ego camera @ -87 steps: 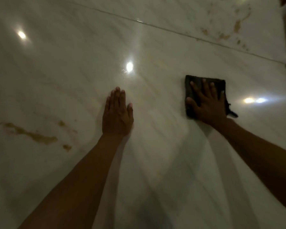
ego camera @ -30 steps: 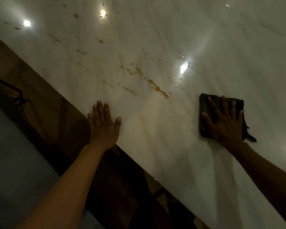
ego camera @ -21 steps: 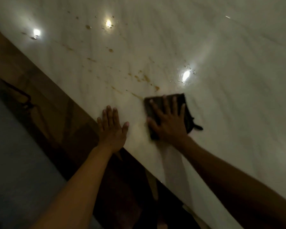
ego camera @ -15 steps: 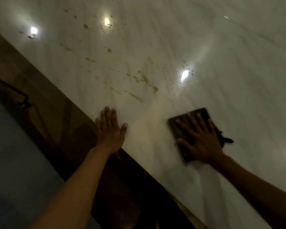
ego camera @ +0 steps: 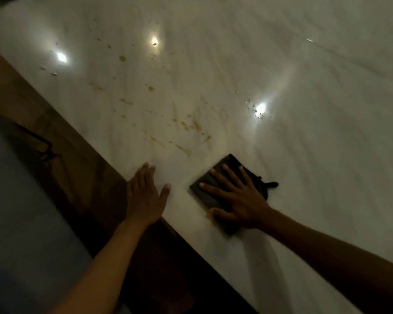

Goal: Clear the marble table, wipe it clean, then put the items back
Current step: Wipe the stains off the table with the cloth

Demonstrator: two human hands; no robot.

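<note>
The white marble table fills most of the head view, its near edge running diagonally from upper left to lower right. A dark folded cloth lies flat on the marble close to that edge. My right hand presses on the cloth with fingers spread straight. My left hand rests flat on the table edge just left of the cloth, fingers straight. Brown stains and small water drops dot the marble beyond the cloth.
A dark wooden surface borders the table edge on the left. Below it is a grey floor. Ceiling lights reflect as bright spots on the marble.
My right hand slid the cloth left to the stains, back right, and now left toward me near the table edge. My left hand stayed flat on the edge.
</note>
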